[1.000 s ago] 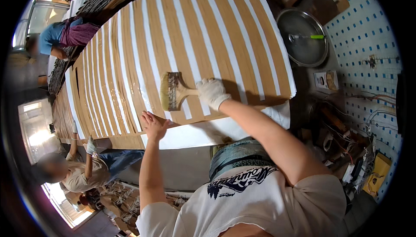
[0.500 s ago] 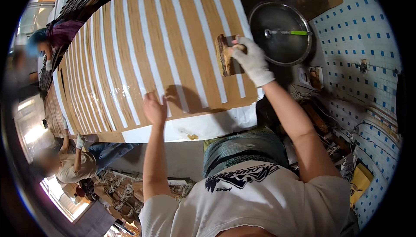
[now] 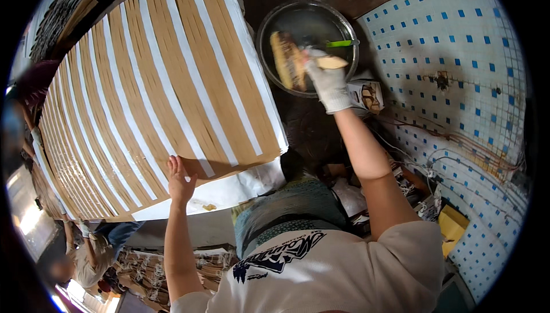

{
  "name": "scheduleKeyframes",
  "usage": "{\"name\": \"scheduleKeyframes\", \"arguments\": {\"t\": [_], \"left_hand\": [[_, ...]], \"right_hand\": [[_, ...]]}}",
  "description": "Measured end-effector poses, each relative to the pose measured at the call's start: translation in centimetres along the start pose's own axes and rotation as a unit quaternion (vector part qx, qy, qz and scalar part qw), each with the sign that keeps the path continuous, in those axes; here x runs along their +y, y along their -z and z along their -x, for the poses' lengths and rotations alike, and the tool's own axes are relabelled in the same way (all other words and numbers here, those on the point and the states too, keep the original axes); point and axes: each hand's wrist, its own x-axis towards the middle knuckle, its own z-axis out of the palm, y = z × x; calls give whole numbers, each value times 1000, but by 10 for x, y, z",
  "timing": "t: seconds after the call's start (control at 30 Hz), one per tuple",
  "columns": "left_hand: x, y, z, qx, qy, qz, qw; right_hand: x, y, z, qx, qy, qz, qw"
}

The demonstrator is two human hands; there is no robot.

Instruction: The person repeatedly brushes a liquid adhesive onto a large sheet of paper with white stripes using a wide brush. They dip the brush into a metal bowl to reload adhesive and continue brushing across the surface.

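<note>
1. My right hand (image 3: 326,81), gloved, grips the brush (image 3: 289,61) over the bowl (image 3: 269,24), upper centre of frame
2. Brush looks light and stiff, bristles likely wet and slippery; I hold it by the handle
3. My left hand (image 3: 180,178) lies open, flat on the sheet (image 3: 160,95), centre left

Brush handle (image 3: 331,62) inside gloved fingers (image 3: 321,72)

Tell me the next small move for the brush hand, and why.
Probably lift the brush out of the pan and carry it back to the striped sheet. The gloved right hand holds it in the pan, while the bare left hand presses flat on the sheet's near edge.
</note>
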Motion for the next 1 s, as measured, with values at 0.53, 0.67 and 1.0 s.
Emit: {"name": "scheduleKeyframes", "arguments": {"t": [0.53,0.67,1.0], "left_hand": [[21,12,-9,-52,32,-65,996],[22,12,-3,-59,43,-64,995],[18,-1,-2,-35,43,-3,998]], "right_hand": [[113,93,-45,-199,-122,292,928],[86,96,-46,-162,-143,192,957],[145,160,-45,262,-375,-179,871]]}}
